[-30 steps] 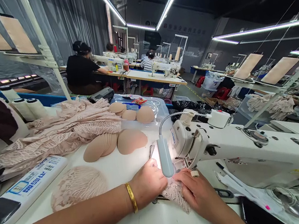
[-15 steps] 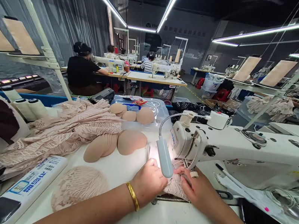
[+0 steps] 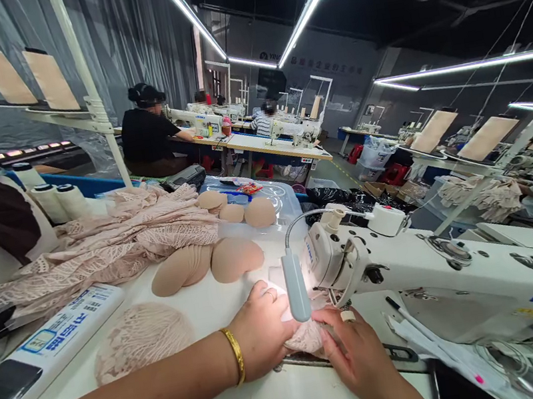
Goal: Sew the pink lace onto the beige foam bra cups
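Under the needle end of the sewing machine (image 3: pixel 400 279) lies a pale pink lace piece (image 3: pixel 305 340). My left hand (image 3: pixel 261 328), with a gold bracelet at the wrist, curls its fingers over the left side of this lace. From the right, my right hand (image 3: pixel 358 347) grips the lace edge between thumb and fingers, close to the presser foot. A grey gooseneck lamp (image 3: pixel 295 289) hangs over the work and hides part of the lace and some fingertips. Left of my hands, a round lace-covered cup (image 3: pixel 142 340) rests on the white table.
Beige foam cups (image 3: pixel 236 258) and a heap of pink lace (image 3: pixel 114 230) lie behind my left arm. A long white control box (image 3: pixel 51 345) is at the left. Scissors (image 3: pixel 527 377) and papers lie under the machine arm. Co-workers sit at machines farther back.
My left hand has shifted slightly left and its fingers have lifted a little. The lace between my hands looks more bunched. The camera view has tilted slightly.
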`<action>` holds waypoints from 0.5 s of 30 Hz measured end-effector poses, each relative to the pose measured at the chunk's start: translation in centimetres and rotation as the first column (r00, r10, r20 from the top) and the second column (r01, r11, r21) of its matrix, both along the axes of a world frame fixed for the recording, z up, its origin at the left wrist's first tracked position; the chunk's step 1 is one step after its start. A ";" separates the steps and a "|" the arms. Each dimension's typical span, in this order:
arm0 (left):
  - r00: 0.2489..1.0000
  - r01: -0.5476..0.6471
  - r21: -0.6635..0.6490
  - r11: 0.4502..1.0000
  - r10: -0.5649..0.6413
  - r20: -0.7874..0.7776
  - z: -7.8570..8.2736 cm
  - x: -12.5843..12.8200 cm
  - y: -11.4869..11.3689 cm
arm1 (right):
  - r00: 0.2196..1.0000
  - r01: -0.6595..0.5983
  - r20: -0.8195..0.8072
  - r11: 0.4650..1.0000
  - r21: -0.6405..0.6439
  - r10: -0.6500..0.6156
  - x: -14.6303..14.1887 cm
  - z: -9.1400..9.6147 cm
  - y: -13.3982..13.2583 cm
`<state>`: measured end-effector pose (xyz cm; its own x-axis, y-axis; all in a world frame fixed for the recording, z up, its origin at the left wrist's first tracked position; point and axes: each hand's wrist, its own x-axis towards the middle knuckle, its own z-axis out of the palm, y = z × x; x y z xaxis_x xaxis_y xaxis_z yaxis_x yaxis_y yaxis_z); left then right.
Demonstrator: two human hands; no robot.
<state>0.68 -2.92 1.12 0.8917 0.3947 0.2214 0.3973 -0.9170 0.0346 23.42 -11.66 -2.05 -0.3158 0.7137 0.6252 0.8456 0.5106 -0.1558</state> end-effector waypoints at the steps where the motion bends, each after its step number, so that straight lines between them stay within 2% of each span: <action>1: 1.000 -0.020 -0.038 0.999 0.019 -0.017 0.3 0.2 -0.1 | 0.999 -0.045 0.014 0.999 -0.011 0.045 -0.4 0.3 -0.2; 3: 0.999 -0.039 -0.133 0.990 0.036 -0.023 0.8 0.4 -0.3 | 0.988 -0.145 0.040 0.988 -0.051 0.147 -1.3 1.0 -0.5; 5: 1.000 0.007 -0.230 0.973 -0.008 -0.001 1.6 0.3 -0.4 | 0.976 -0.202 0.062 0.976 -0.086 0.208 -1.9 1.4 -0.6; 7: 0.996 0.084 -0.323 0.943 -0.085 0.009 2.4 -0.3 -0.5 | 0.977 -0.191 0.078 0.975 -0.111 0.200 -2.0 1.4 -0.3; 9: 0.986 0.146 -0.386 0.911 -0.167 -0.022 3.0 -1.2 -0.5 | 0.986 -0.119 0.098 0.983 -0.140 0.133 -1.6 1.1 0.1; 12: 0.978 0.151 -0.316 0.937 -0.188 -0.087 2.8 -1.8 -0.4 | 0.988 -0.017 0.151 0.987 -0.163 0.042 -0.9 0.3 0.7; 15: 0.975 0.179 -0.191 0.965 -0.199 -0.094 1.8 -1.5 -0.1 | 0.988 -0.026 0.145 0.986 -0.165 0.050 -0.3 -0.2 1.0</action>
<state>-0.82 -3.06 2.92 0.9689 0.2407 0.0572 0.2280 -0.9585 0.1715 23.16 -10.64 -2.21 -0.4253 0.7875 0.4460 0.8460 0.5210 -0.1134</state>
